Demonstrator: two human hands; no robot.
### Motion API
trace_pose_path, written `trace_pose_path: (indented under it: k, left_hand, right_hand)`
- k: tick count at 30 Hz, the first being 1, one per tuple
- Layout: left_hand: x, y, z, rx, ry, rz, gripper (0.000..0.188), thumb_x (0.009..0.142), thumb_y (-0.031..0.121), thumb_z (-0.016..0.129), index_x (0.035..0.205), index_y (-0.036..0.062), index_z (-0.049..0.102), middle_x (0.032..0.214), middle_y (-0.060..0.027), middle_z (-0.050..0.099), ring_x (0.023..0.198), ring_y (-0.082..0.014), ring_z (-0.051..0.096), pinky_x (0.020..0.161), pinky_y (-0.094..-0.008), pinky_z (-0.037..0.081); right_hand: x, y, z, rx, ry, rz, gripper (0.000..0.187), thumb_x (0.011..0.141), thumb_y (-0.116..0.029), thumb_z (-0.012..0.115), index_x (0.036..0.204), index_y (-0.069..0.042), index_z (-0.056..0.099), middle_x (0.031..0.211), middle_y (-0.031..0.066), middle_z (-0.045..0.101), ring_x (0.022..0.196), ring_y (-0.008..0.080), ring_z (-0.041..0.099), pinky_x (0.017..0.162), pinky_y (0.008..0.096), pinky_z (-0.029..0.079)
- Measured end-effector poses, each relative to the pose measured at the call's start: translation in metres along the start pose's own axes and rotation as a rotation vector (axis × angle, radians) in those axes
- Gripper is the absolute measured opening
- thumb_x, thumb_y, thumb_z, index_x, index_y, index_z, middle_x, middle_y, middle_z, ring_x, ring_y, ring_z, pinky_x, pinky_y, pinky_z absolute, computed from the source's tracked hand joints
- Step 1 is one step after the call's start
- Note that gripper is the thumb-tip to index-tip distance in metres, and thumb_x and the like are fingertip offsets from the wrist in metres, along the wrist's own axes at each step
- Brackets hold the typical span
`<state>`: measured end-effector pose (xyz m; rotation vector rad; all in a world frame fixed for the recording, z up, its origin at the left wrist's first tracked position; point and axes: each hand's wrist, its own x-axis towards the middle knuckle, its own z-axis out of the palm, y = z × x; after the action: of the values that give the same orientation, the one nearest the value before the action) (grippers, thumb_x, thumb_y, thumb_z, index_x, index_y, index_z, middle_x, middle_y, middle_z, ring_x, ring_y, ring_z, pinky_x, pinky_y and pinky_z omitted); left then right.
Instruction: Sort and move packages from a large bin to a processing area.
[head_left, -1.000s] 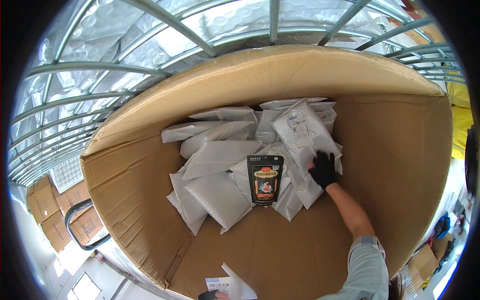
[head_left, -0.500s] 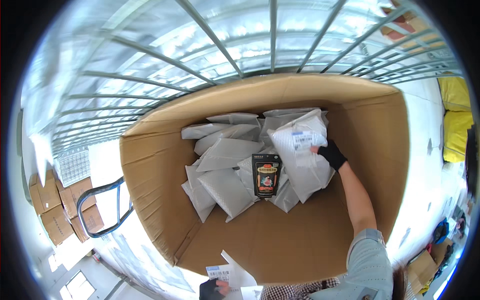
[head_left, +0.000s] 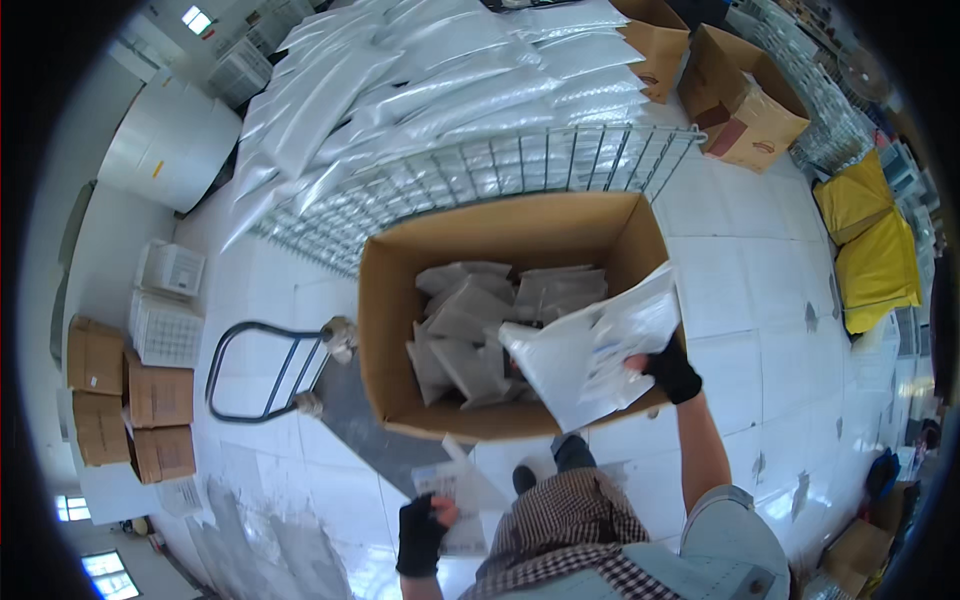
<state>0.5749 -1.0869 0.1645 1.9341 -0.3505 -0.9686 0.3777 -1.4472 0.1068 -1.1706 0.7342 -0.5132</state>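
Observation:
My right hand [head_left: 670, 374], in a black fingerless glove, pinches a white bubble mailer [head_left: 575, 365] by its side. The mailer is tilted above the right part of a large open cardboard box [head_left: 510, 218], with a blurred label on its face. Several more white mailers [head_left: 470, 365] lie inside the box, and the black printed pouch among them is almost wholly hidden. At the lower left, outside the box, my left hand [head_left: 425, 528], gloved the same way, is closed on white label sheets [head_left: 465, 490].
Beyond the box stands a green wire cage [head_left: 470, 170] piled with white mailers [head_left: 430, 90]. A platform trolley [head_left: 270, 370] is at left, near stacked cartons [head_left: 160, 395] and white crates [head_left: 165, 325]. Yellow sacks [head_left: 870, 260] lie at right; an open carton [head_left: 755, 110] stands far right.
My right hand has lifted the mailer up out of the box. The view has drawn back, so more floor shows around the box. My left hand keeps the label sheets.

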Motion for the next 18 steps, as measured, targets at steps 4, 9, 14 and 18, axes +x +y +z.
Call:
trace_pose_path:
  k: [4,9,14,18]
  left_hand:
    - [-0.022,0.016,0.006,-0.127,0.0,0.189,0.008,0.07,0.007,0.064,0.074,0.0014,0.06,0.069,-0.0013,0.059,0.067,-0.0085,0.052,0.06,-0.0239,0.042]
    - [-0.037,0.037,0.033,-0.289,-0.13,0.177,0.006,0.073,0.007,0.063,0.075,0.0036,0.059,0.073,-0.0003,0.057,0.066,-0.0079,0.051,0.059,-0.0228,0.042]
    - [-0.05,0.056,0.079,-0.309,-0.199,0.24,0.005,0.074,0.007,0.062,0.076,0.0035,0.059,0.073,-0.0006,0.058,0.065,-0.0082,0.052,0.059,-0.0223,0.042]
    - [-0.048,0.063,0.138,-0.352,-0.222,0.233,0.006,0.075,0.007,0.062,0.078,0.003,0.06,0.073,-0.0009,0.058,0.067,-0.0081,0.053,0.061,-0.0225,0.043]
  right_hand:
    - [-0.093,-0.009,-0.022,0.017,0.178,-0.142,0.048,0.07,-0.017,0.071,0.111,-0.003,0.051,0.099,0.0042,0.058,0.092,0.0154,0.054,0.08,0.0286,0.044]
    - [-0.189,-0.012,-0.077,-0.225,0.37,-0.254,0.057,0.069,-0.031,0.07,0.114,-0.003,0.048,0.103,0.0065,0.056,0.095,0.0188,0.053,0.084,0.0334,0.042]
    - [-0.247,-0.009,-0.125,-0.066,0.439,-0.251,0.075,0.065,-0.037,0.072,0.123,-0.004,0.037,0.11,0.0077,0.051,0.1,0.0218,0.051,0.086,0.0359,0.041]
    - [-0.233,0.031,-0.209,0.233,0.218,-0.02,0.07,0.075,-0.042,0.064,0.125,-0.003,0.034,0.112,0.013,0.052,0.105,0.0251,0.05,0.089,0.0382,0.042]
